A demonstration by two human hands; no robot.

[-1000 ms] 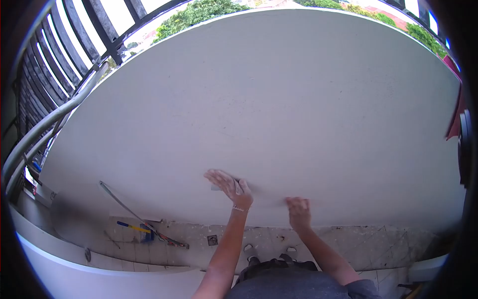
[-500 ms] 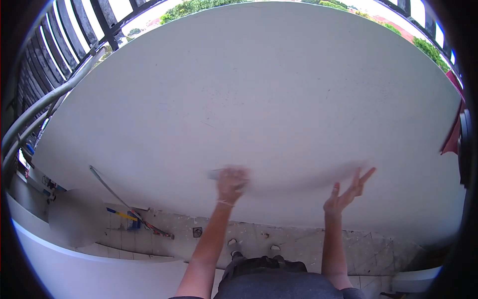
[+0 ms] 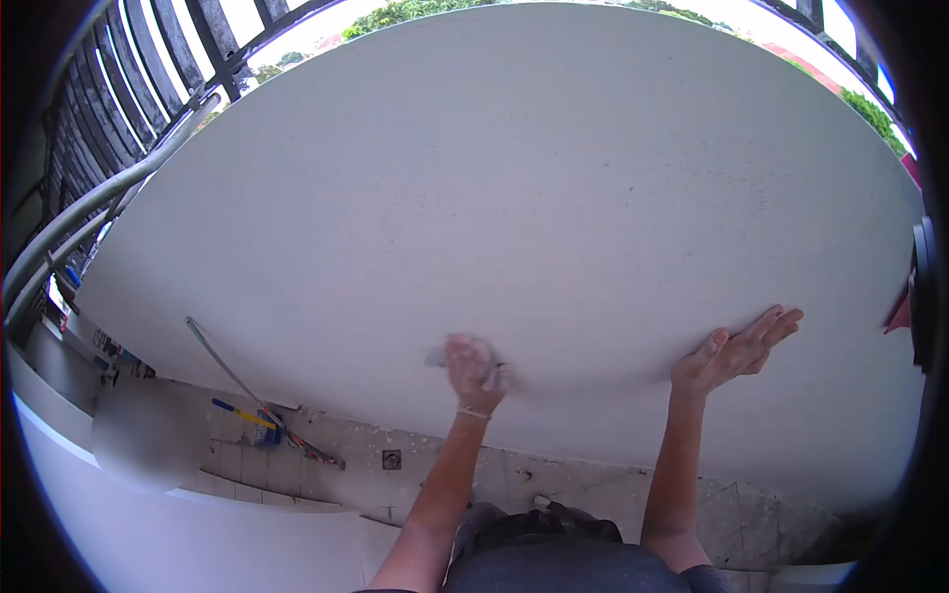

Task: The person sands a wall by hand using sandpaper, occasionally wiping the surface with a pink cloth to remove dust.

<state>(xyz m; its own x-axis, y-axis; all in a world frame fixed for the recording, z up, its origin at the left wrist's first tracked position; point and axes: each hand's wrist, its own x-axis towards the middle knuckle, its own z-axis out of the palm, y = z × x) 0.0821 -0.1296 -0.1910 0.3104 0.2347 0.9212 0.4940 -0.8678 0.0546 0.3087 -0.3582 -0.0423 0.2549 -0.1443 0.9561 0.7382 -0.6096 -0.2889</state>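
Note:
A large white wall (image 3: 514, 188) fills most of the head view. My left hand (image 3: 473, 370) presses a small pale grey piece, perhaps sandpaper or a pad (image 3: 437, 356), against the wall low down; the hand is blurred. My right hand (image 3: 736, 353) lies flat on the wall further right, fingers spread and pointing up to the right, holding nothing. A faint curved smear on the wall runs between the two hands.
A long metal strip (image 3: 232, 376) leans against the wall's foot at the left, beside a blue and yellow tool (image 3: 245, 415) on the spattered tiled floor (image 3: 554, 474). Black railing bars (image 3: 119, 89) and a grey pipe (image 3: 89, 203) stand at the upper left. A white ledge (image 3: 198, 539) curves across the lower left.
My right hand has gone from a fist low on the wall, swung out to the right, and now rests flat on the wall. My left hand stays on the pad, shifting slightly.

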